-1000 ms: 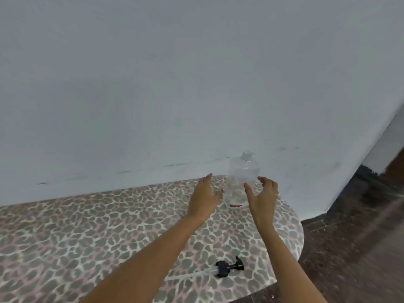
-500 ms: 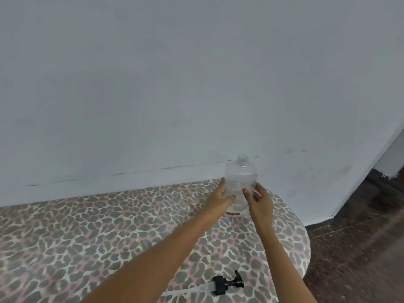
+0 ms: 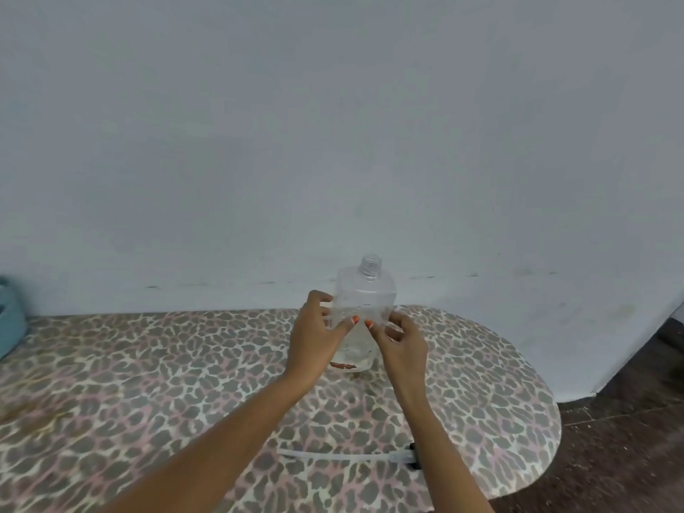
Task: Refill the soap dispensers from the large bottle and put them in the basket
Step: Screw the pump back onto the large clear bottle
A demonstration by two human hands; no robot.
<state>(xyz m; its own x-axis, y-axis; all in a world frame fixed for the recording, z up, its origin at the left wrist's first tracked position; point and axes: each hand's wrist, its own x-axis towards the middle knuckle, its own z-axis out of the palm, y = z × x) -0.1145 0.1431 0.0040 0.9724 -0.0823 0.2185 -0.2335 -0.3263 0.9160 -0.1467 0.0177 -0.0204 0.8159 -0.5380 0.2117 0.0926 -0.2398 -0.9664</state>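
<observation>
Nearest the viewer, on the leopard-print table [image 3: 148, 383], the pump head with its dip tube [image 3: 348, 457] is seen lying flat, partly hidden behind the right forearm. Further in, the clear dispenser bottle [image 3: 364, 290] is held upright near the table's far edge, close to the wall [image 3: 333, 124], its threaded neck uncapped. The left hand [image 3: 314, 338] is wrapped on the bottle's left side, the right hand [image 3: 401, 346] closed on its lower right, thumbs meeting at the front. Little liquid is visible inside; it is judged light, thin-walled and easily dented or tipped. A grip at mid-body is advised. A teal object [image 3: 9, 320] is glimpsed at far left; neither basket nor large bottle can be identified.
</observation>
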